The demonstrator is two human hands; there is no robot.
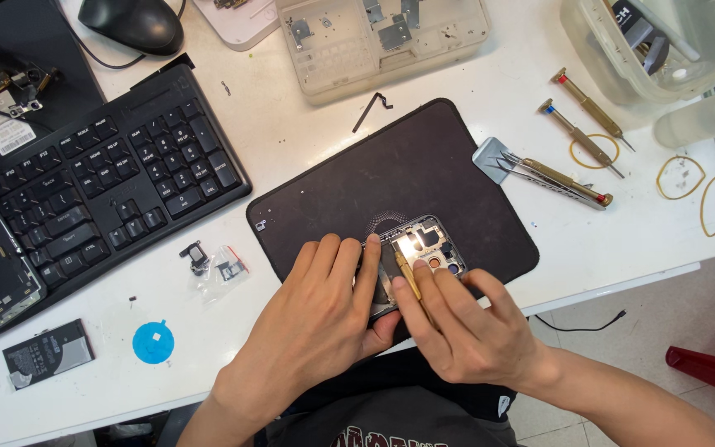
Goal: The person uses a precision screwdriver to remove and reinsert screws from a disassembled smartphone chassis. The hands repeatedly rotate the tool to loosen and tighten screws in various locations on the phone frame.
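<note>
Below, I saw a white table (291, 149) and dark mat (424, 174); my left hand (316, 310) pinned the opened phone (428, 244), my right hand (457, 327) gripping a brass screwdriver (408, 276).

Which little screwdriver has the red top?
The screwdriver farthest back, nearest the clear tub. Its top is red; the one beside it has a blue top.
</note>
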